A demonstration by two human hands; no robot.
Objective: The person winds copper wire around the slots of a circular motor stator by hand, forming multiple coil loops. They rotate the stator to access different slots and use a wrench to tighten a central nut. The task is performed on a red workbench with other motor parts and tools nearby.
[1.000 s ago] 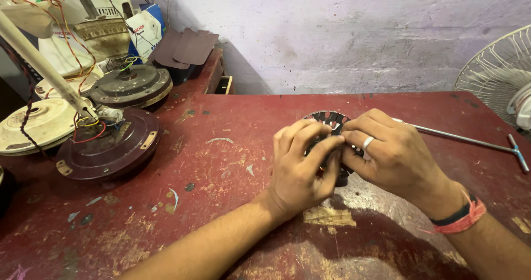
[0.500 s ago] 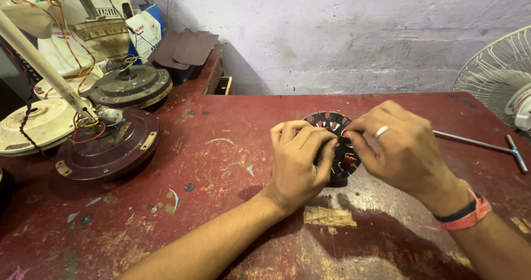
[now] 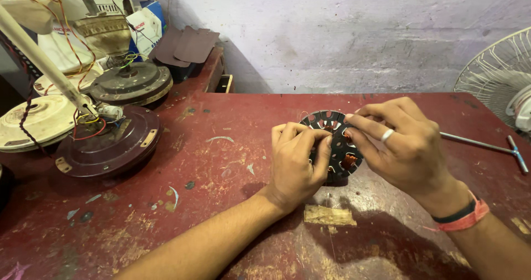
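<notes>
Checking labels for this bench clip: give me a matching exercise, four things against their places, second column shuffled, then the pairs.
Things:
1. slotted stator disc
2. T-handle tool
3. dark brown fan motor housing
4. white fan guard

Places:
A. far right edge, behind the table
B. left part of the red table, wires on top
C. lying on the table, right of the right hand
D. between the left hand and the right hand

Pairs: 1-D, 2-C, 3-B, 4-A

Single head view, looking down and forward, close over red table [image 3: 221, 147].
</notes>
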